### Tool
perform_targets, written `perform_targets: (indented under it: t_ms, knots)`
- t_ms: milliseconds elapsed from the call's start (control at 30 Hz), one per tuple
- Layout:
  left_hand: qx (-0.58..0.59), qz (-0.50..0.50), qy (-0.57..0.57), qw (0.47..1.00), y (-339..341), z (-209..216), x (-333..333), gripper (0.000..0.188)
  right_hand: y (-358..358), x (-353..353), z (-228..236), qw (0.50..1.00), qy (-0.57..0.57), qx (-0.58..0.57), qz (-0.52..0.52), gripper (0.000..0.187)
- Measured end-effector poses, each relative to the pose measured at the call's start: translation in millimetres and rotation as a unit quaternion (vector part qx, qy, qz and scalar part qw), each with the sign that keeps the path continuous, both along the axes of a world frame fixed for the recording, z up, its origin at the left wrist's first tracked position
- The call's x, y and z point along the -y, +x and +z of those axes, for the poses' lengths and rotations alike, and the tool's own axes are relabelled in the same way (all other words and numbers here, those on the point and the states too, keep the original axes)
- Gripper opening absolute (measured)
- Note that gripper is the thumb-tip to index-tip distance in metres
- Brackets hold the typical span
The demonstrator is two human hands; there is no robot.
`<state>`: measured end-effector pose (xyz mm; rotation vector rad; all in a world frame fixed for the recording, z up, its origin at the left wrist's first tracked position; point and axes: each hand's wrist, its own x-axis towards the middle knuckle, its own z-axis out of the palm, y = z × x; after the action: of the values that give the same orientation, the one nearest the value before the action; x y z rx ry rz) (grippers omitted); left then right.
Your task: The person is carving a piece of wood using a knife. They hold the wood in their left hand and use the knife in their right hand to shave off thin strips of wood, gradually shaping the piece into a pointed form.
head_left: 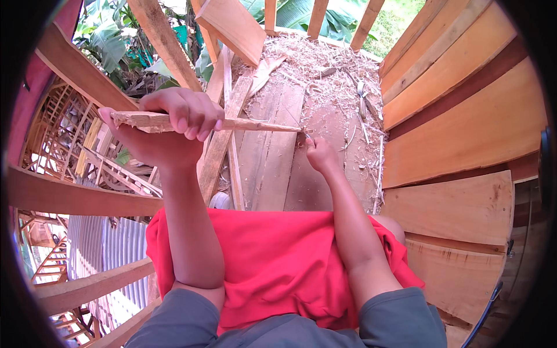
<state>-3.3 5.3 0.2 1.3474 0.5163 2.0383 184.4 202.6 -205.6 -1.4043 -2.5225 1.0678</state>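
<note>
A pale wooden stick (261,125) lies crosswise in front of me, broad and rough-cut at its left end and narrowing to the right. My left hand (180,119) is closed around the broad part, fingers wrapped over the top. At the thin end, my right hand (320,152) is closed in a pinch with the thumb toward the stick. A small dark tip shows between that hand and the wood, too small to name. Whether the right fingers touch the stick itself I cannot tell. A red cloth (278,255) covers my lap below both forearms.
Curly wood shavings (336,64) cover much of the plank floor (281,162). Loose boards (223,139) lie on the left, and a wide board (232,29) leans at the back. Plank walling (464,133) stands on the right; an open rail frame (87,194) is on the left.
</note>
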Motion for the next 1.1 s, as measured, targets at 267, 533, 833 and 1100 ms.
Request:
perform_targets:
  t_ms: [267,533,833,1100]
  knots:
    - [0.025,0.059,-0.025,0.998,12.0,2.6,1.0,0.09,1.7,-0.8,6.4,0.996,0.055,0.064,-0.011,0.03]
    - [-0.043,0.001,0.0,0.999,2.4,3.1,2.4,0.082,-7.6,10.7,29.8,0.99,0.113,0.065,0.05,0.03]
    - [-0.032,0.017,-0.01,0.999,-5.8,-1.1,7.2,0.077,-13.9,17.3,18.8,0.999,0.008,-0.045,0.022,0.035]
    - [-0.001,0.027,-0.013,1.0,3.7,0.3,5.5,0.088,-11.8,9.4,8.0,1.0,-0.015,-0.009,0.002,0.034]
